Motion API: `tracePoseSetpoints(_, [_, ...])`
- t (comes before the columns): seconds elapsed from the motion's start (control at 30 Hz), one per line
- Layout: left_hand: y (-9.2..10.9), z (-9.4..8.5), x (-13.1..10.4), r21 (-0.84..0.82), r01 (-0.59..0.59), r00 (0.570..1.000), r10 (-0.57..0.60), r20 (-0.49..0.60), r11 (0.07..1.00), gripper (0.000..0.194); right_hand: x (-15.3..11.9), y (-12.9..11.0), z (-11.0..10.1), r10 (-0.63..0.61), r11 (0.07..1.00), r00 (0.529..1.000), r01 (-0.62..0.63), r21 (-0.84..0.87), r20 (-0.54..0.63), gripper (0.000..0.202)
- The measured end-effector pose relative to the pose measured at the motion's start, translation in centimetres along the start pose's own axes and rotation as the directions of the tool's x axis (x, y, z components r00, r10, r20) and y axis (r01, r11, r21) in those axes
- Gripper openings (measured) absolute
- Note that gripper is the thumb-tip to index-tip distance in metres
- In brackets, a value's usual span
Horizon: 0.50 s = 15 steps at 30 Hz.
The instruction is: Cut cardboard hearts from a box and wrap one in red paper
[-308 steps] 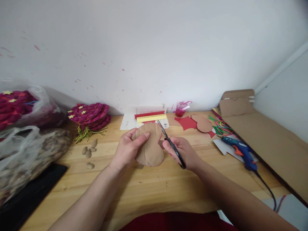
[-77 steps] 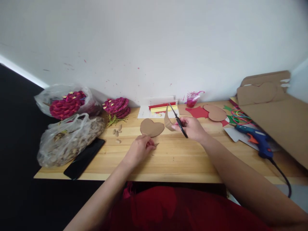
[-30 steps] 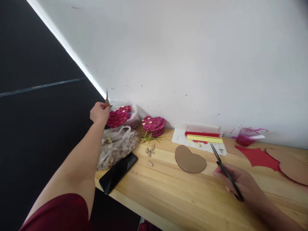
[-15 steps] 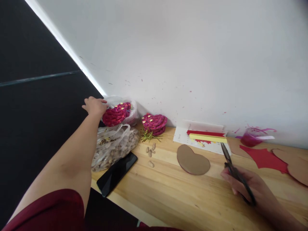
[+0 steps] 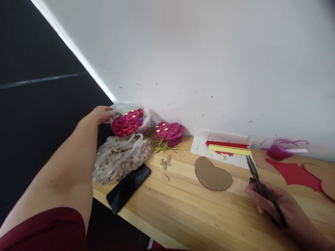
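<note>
At the far left of the table, my left hand [image 5: 102,114] pinches the rim of a clear plastic bag [image 5: 147,127]; its fingertips are partly hidden by the film. Inside that bag lie pink-red heart pieces [image 5: 125,124] dotted with small yellow stars. My right hand [image 5: 281,205] is wrapped round a pair of dark scissors [image 5: 259,186], blades pointing up and away over the table. To the left of the scissors, a brown cardboard heart [image 5: 213,174] lies flat.
A bag of peanuts [image 5: 117,164], a black phone [image 5: 128,188], loose peanuts [image 5: 164,165], stacked pink hearts [image 5: 171,132] and gold twist ties [image 5: 163,146] are at left. Yellow and red strips [image 5: 230,150], red paper [image 5: 293,172] and a pink paint cup [image 5: 280,150] line the wall.
My left hand has gone from spread fingers above the bag's edge to a closed hold on its rim, slightly lower. The view has shifted a little; my right hand still holds the scissors.
</note>
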<state>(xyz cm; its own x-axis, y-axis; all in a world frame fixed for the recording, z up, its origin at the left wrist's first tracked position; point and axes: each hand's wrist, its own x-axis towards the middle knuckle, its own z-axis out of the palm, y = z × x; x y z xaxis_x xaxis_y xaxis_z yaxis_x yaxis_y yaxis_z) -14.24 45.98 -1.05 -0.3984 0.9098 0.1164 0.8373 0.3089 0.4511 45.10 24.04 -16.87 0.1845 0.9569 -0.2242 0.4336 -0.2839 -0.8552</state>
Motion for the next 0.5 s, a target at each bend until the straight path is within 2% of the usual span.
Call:
tracePoseSetpoints(0.1, [0.5, -0.4, 0.1, 0.142, 0.11, 0.99, -0.096, -0.1, 0.984, 0.033, 0.0, -0.1, 0.1, 0.006, 1.0, 1.0, -0.006, 0.004, -0.01, 0.046])
tracePoseSetpoints(0.2, [1.2, -0.5, 0.4, 0.235, 0.125, 0.983, -0.088, -0.16, 0.964, 0.041, -0.1, -0.2, 0.2, 0.017, 1.0, 1.0, -0.017, -0.001, -0.019, 0.05])
tracePoseSetpoints(0.3, [1.7, -0.5, 0.7, 0.309, 0.088, 0.995, -0.069, -0.072, 0.947, 0.046, -0.2, -0.3, 0.2, 0.005, 1.0, 1.0, -0.005, 0.011, -0.013, 0.054])
tracePoseSetpoints(0.4, [2.1, -0.6, 0.7, 0.357, 0.043, 0.997, -0.062, 0.042, 0.933, 0.032, -0.4, -0.7, 0.1, -0.038, 0.999, 0.999, 0.038, 0.03, 0.002, 0.052])
tracePoseSetpoints(0.47, [2.2, -0.6, 0.7, 0.363, 0.017, 0.995, -0.05, 0.083, 0.932, 0.02, -0.7, -1.0, 0.0, -0.074, 0.997, 0.997, 0.073, 0.032, 0.025, 0.047])
tracePoseSetpoints(0.5, [2.2, -0.7, 0.7, 0.36, -0.001, 0.996, -0.033, 0.089, 0.933, 0.021, -0.8, -1.1, 0.0, -0.091, 0.995, 0.995, 0.09, 0.033, 0.039, 0.043])
